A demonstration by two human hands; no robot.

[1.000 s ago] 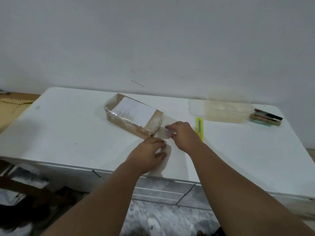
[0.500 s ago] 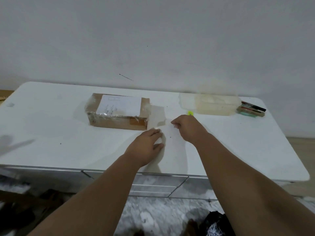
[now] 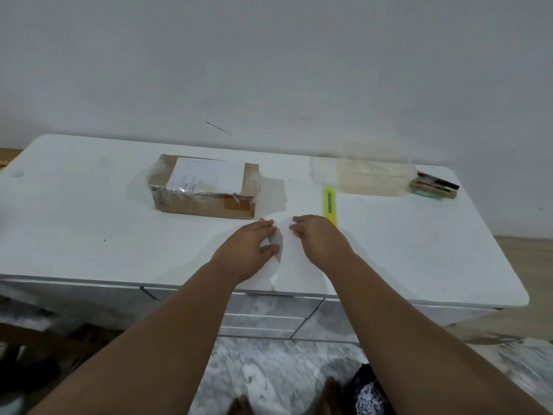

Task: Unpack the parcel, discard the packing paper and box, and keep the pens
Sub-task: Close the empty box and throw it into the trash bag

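The parcel (image 3: 206,187) is a brown cardboard box wrapped in clear film with a white label on top. It lies on the white table (image 3: 89,229), left of centre. A loose flap of film (image 3: 273,194) sticks out of its right end. My left hand (image 3: 248,248) rests palm down on the table just in front of the parcel's right corner, apart from it. My right hand (image 3: 318,238) rests beside it with curled fingers. Neither hand holds anything that I can see. Several pens (image 3: 435,187) lie at the far right.
A yellow utility knife (image 3: 330,205) lies just beyond my right hand. A clear plastic container (image 3: 371,178) stands at the back right, next to the pens. The wall runs right behind the table. A dark bag (image 3: 369,390) sits on the marble floor below.
The parcel has turned from a slant to lie parallel with the table's edge. My right hand has left its corner, and both hands now rest on the table in front of it.
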